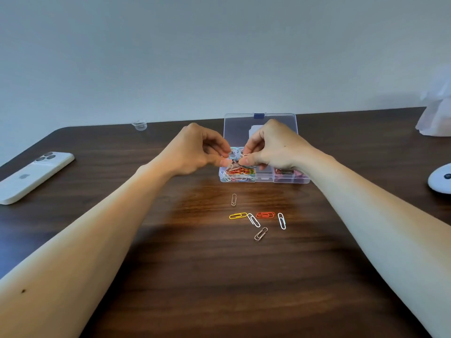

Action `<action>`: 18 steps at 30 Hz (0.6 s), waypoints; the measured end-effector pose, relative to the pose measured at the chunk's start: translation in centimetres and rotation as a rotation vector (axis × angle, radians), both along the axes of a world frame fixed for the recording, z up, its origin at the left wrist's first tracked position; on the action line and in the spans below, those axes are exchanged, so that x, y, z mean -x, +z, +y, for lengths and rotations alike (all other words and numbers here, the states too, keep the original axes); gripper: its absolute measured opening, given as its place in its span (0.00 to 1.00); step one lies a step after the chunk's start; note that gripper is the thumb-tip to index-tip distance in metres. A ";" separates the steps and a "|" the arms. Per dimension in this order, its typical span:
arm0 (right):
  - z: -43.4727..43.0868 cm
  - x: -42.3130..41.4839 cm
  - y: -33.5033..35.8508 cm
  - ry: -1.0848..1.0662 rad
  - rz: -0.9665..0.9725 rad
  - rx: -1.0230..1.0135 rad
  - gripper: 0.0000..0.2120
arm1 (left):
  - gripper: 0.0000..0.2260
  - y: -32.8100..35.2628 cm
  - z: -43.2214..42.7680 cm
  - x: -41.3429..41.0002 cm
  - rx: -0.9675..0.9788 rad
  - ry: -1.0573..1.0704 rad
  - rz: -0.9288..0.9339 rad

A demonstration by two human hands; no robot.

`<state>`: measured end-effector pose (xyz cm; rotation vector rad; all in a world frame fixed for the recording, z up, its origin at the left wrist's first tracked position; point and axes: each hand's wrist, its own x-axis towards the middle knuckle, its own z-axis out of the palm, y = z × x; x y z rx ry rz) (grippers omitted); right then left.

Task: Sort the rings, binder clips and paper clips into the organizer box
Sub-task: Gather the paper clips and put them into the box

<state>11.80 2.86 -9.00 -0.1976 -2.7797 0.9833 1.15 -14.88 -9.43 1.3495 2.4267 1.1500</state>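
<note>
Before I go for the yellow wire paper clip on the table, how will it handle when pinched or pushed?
The yellow wire paper clip lies flat on the glossy dark wooden table, so it will probably slide rather than roll when pushed. It looks thin and light, likely hard to pinch from above. Its bent wire should stay stiff.

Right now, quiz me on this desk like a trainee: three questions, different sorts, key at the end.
1. True or false: the organizer box has its lid shut.
2. The phone lies on the person's: A) left B) right.
3. What do the left hand and right hand do above the box?
Key: 1 false; 2 A; 3 they pinch a small item between them.
</note>
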 end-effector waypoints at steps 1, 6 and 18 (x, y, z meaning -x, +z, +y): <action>-0.2 0.2 -0.1 0.005 0.001 -0.011 0.06 | 0.09 -0.1 -0.1 0.1 -0.015 0.010 0.005; -1.2 0.5 -0.7 0.014 0.011 -0.079 0.08 | 0.07 -0.7 -0.1 0.2 0.027 0.046 0.069; -0.5 -0.2 -0.5 0.023 -0.024 -0.083 0.07 | 0.05 -1.2 0.2 -0.2 0.150 -0.004 0.105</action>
